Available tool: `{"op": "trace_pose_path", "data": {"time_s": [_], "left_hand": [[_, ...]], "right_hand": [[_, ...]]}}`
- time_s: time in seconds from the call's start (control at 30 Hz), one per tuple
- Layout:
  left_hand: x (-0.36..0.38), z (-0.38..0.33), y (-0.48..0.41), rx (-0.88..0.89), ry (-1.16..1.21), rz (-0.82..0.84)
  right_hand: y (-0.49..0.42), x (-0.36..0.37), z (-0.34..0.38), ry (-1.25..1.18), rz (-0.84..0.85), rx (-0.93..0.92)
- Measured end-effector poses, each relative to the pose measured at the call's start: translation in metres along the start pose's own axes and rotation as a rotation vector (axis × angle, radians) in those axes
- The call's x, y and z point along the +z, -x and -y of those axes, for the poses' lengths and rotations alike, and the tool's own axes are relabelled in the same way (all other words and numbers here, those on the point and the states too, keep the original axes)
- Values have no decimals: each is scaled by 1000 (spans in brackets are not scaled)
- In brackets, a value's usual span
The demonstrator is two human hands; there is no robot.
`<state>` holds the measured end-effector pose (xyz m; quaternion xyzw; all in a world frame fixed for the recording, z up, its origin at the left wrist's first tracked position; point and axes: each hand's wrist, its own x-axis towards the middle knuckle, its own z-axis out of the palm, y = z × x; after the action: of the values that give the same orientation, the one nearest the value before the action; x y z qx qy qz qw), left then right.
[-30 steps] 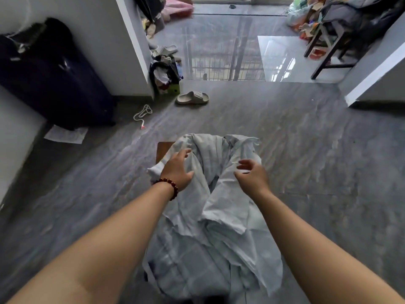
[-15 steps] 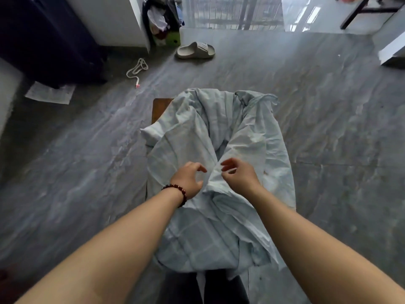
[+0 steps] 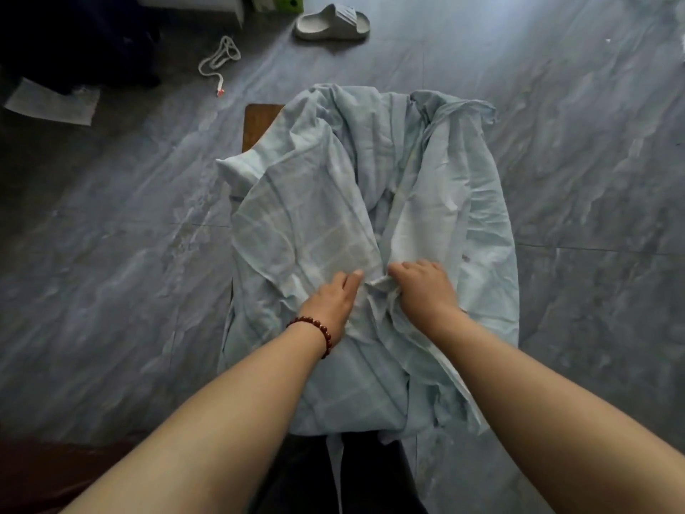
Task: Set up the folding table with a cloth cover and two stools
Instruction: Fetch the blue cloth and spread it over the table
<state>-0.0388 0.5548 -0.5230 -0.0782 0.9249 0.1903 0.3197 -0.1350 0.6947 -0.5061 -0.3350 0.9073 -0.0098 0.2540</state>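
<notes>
A pale blue checked cloth [image 3: 318, 202] lies crumpled in a heap over the small folding table [image 3: 259, 122], of which only a brown wooden far-left corner shows. My left hand [image 3: 333, 298], with a bead bracelet on its wrist, rests on the cloth near its middle, fingers down in the folds. Right beside it, my right hand [image 3: 422, 287] grips a bunched fold of the cloth. The two hands almost touch. No stool is in view.
Grey marble-pattern floor surrounds the table. A grey slipper [image 3: 333, 24] and a white cord [image 3: 218, 61] lie at the far side. A sheet of paper [image 3: 52, 103] and a dark suitcase [image 3: 74, 35] sit far left. My dark-trousered legs [image 3: 333, 476] stand against the near edge.
The view has tilted further down. Both hands came nearer and lower on the cloth, from apart at its far part to side by side at its middle, and the right hand has gathered a fold.
</notes>
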Motion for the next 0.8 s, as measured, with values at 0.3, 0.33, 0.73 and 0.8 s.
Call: {"op": "trace_pose_path", "data": {"time_s": [0.3,0.33,0.73,0.8], "left_hand": [[4,19,6,65,-174,164],[4,21,7,41,-190,187],[-6,-13,-3,196,-379,-34],[-5,-20,-10,228,-503,80]], "right_hand": [[34,-6,-61,412,302,335],[34,-9,-61,415,323,353],[9,3,11,-24,263,-105],[11,16,7,43,299,-99]]}}
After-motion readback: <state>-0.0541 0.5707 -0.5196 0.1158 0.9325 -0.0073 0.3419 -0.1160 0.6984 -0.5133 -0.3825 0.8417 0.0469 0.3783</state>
